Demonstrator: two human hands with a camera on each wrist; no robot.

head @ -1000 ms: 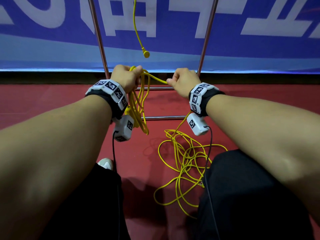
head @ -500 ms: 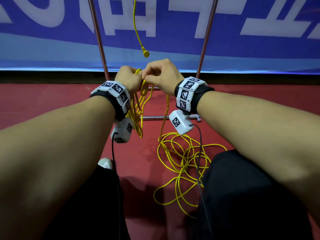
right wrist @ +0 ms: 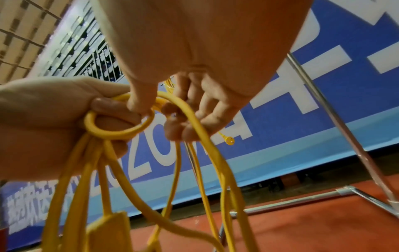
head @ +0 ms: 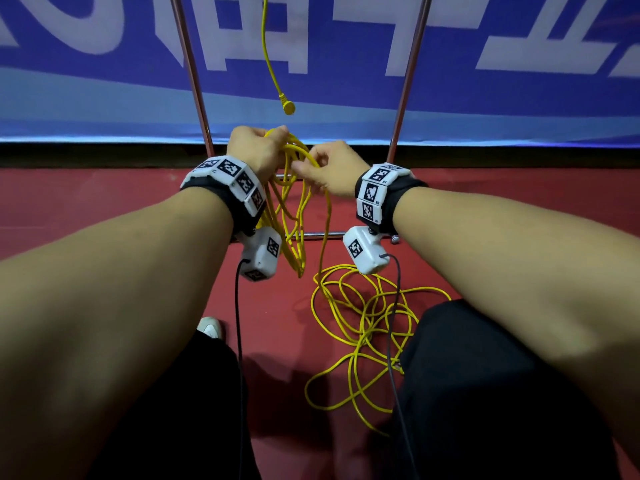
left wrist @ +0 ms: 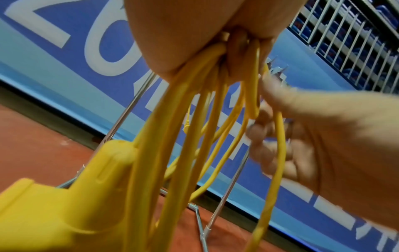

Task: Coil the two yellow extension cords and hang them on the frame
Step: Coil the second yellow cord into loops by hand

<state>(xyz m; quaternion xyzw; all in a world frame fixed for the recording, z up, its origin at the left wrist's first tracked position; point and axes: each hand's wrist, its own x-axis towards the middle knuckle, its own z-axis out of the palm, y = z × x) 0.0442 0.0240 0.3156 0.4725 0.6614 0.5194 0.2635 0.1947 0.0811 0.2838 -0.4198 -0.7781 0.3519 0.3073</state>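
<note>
The right hand (head: 329,171) has brought another turn of the yellow extension cord (head: 294,209) across to the left hand (head: 258,150), so the two now meet over the bundle; a second ago they were apart with a short span of cord stretched between them. The left hand is clenched around the tops of several hanging loops, and the left wrist view shows the cord's yellow socket block (left wrist: 64,196) dangling with them. The right hand pinches the newest loop between thumb and forefinger just beside the left fist, its other fingers loosely curled. That suggests one more loop is about to be handed over. A good deal of the cord still lies in a loose tangle on the red floor (head: 104,202) by the person's right knee, so coiling looks only partly done. The other cord (head: 268,64) hangs from above between the metal frame (head: 408,74) uprights, its plug free
</note>
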